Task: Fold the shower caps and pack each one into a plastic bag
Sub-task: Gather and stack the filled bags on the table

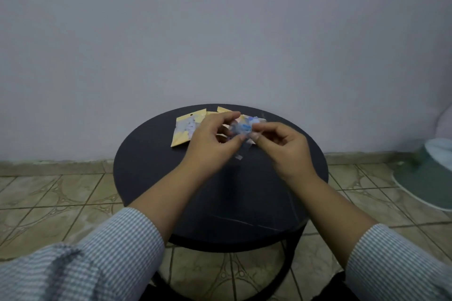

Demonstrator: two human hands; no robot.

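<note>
Head view: left hand (210, 139) and right hand (283, 146) pinching crumpled shower cap (242, 128) above round table (151, 168). Advice: flatten, fold small; plastic bag (187, 129) far left.

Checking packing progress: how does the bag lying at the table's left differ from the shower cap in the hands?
The bag lies flat on the table; the shower cap is held above it. The bag is yellow-edged and smooth; the cap is bluish and crumpled, pinched by left hand and right hand.
</note>
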